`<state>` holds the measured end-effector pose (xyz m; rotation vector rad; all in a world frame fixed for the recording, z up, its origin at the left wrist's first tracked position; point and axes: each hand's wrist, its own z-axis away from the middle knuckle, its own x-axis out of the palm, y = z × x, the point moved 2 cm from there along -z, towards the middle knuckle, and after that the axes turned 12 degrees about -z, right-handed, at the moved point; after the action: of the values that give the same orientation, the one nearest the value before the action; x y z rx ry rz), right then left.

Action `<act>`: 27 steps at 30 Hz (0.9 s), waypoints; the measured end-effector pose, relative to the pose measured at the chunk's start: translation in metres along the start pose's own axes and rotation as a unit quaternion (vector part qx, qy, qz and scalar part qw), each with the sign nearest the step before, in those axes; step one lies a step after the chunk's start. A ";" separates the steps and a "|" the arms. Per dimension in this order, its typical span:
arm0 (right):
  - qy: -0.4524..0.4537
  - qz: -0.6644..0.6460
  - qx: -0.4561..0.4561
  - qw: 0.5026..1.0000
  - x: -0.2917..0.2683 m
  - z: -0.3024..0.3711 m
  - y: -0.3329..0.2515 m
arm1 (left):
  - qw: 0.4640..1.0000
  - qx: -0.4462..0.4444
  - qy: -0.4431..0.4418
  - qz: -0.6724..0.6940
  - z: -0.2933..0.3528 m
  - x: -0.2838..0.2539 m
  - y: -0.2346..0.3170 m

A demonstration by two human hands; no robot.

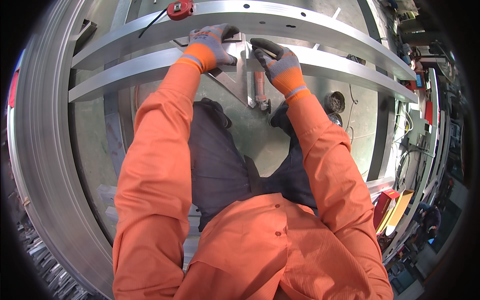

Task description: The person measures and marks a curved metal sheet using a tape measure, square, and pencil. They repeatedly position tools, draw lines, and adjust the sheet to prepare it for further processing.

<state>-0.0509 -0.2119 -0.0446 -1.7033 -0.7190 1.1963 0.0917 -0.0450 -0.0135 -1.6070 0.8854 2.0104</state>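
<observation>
Orange shirt (245, 230) fills the space closest to the lens, its sleeves reaching to the near bar (345, 70), a long silver length with a matching far bar (310, 22) beyond it. Across the near bar lies the metal triangular square (241, 75), one tip jutting past its body-side edge. The gloved left hand (210, 46) grips the square over the near bar, thumb spread; the gloved right hand (280, 60), just right of the square above the same bar, pinches a slim pale stick (266, 52). Below the near bar sits a red-bodied grinder (259, 87); past it, a red tape measure (180, 9) rests on the far bar. To work accurately, I'd press the square flush against the near bar and keep the stick's tip tight to the blade, at one steady angle
</observation>
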 end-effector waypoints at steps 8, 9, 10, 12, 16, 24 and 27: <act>-0.067 0.149 0.078 0.983 -0.004 -0.012 0.006 | 1.000 -0.008 -0.014 -0.005 0.001 -0.004 0.005; -0.073 0.131 0.088 0.985 -0.004 -0.010 -0.008 | 1.000 -0.007 -0.016 -0.004 0.002 -0.003 0.004; -0.078 0.114 0.098 0.986 -0.005 -0.006 -0.022 | 1.000 -0.006 -0.018 -0.004 0.002 -0.003 0.002; -0.088 0.106 0.092 0.986 -0.006 0.001 -0.034 | 1.000 -0.002 -0.024 -0.012 -0.002 0.000 -0.001; -0.135 0.129 0.078 0.979 -0.012 0.013 -0.040 | 0.999 -0.004 -0.035 -0.021 -0.003 0.001 0.000; -0.175 -0.010 0.266 0.948 -0.048 0.087 -0.028 | 0.999 -0.005 -0.023 -0.023 -0.001 0.000 0.003; -0.096 -0.139 0.351 0.921 -0.054 0.123 -0.012 | 0.999 0.009 -0.045 -0.022 -0.005 -0.002 0.007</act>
<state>-0.1848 -0.2105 -0.0271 -0.8676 -0.5299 1.2303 0.0909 -0.0532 -0.0108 -1.4995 0.8248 2.0211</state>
